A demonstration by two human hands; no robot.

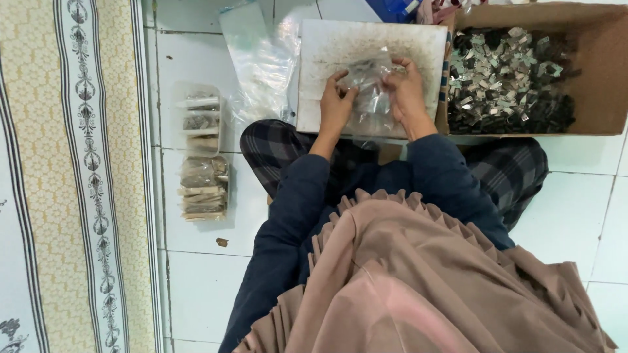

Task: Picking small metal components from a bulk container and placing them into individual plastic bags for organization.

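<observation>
Over a stained white board [340, 46] resting across the seated person's lap, both hands pinch a small clear plastic bag [371, 85] of dark metal pieces. Left hand [335, 104] closes its fingers on the bag's left edge; right hand [407, 91] grips the right edge. Just beside the board on the right sits an open brown cardboard box [598, 72] heaped with shiny metal clips [507, 78]. Filled bags [203, 186] lie on the white floor tiles [203, 274] to the left.
</observation>
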